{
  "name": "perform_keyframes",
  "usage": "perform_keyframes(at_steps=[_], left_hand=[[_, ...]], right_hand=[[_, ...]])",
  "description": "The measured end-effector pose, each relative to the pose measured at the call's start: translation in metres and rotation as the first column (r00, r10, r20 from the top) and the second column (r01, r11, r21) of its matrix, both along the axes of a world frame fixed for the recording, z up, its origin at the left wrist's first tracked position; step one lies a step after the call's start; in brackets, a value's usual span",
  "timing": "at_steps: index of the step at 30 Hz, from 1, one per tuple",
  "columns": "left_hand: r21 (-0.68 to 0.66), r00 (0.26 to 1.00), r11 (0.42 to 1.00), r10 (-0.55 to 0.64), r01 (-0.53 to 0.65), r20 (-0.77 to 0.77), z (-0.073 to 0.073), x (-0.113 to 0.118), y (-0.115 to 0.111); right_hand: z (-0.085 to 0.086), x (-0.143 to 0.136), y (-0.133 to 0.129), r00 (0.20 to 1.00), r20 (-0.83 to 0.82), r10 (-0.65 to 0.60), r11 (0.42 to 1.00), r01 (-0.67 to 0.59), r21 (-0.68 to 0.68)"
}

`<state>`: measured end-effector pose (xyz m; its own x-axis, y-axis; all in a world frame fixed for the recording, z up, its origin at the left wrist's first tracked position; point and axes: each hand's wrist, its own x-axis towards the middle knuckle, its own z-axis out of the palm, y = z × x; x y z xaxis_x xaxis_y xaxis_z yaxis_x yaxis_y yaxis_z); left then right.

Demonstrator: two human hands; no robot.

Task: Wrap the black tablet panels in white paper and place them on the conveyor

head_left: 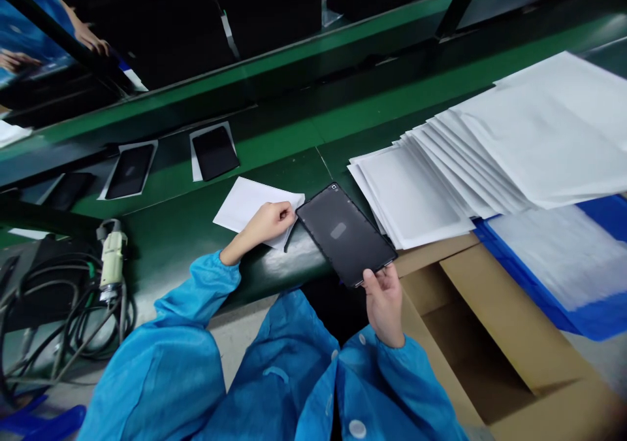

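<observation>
My right hand (385,300) grips the lower right corner of a dark tablet (345,232), thumb on top. The tablet is tilted with its camera corner pointing away from me, over the bench edge. My left hand (269,224) is closed, its fingers curled at the tablet's left corner. It rests over a white pouch (240,204) on the bench. A thin dark strip (290,237) shows just below its fingers; whether they hold it I cannot tell.
A fanned stack of white pouches (441,160) lies right, above an open cardboard box (475,336) and a blue bin (533,277). Tablets on white sheets (215,152) line the green belt (294,127). Left are coiled cables and an electric screwdriver (113,258). A co-worker's hand (91,38) shows beyond.
</observation>
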<state>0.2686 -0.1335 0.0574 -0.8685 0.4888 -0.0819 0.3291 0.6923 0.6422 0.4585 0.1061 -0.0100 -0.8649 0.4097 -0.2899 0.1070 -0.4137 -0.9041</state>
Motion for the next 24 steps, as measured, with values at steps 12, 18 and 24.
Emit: perform_keyframes(at_steps=[12, 18, 24], left_hand=[[-0.039, 0.997, 0.999, 0.018, -0.021, -0.070, -0.004, -0.008, 0.012], [-0.122, 0.996, 0.992, -0.018, 0.007, -0.084, 0.002, -0.001, 0.021], [-0.001, 0.961, 0.961, -0.278, 0.278, 0.014, 0.019, 0.026, 0.039]], right_hand=[[-0.008, 0.009, 0.000, 0.999, -0.010, 0.050, 0.996, -0.049, 0.071], [-0.011, 0.013, -0.003, 0.995, 0.006, 0.099, 0.990, -0.099, 0.098], [-0.012, 0.008, -0.021, 0.987, 0.006, 0.161, 0.986, -0.161, 0.050]])
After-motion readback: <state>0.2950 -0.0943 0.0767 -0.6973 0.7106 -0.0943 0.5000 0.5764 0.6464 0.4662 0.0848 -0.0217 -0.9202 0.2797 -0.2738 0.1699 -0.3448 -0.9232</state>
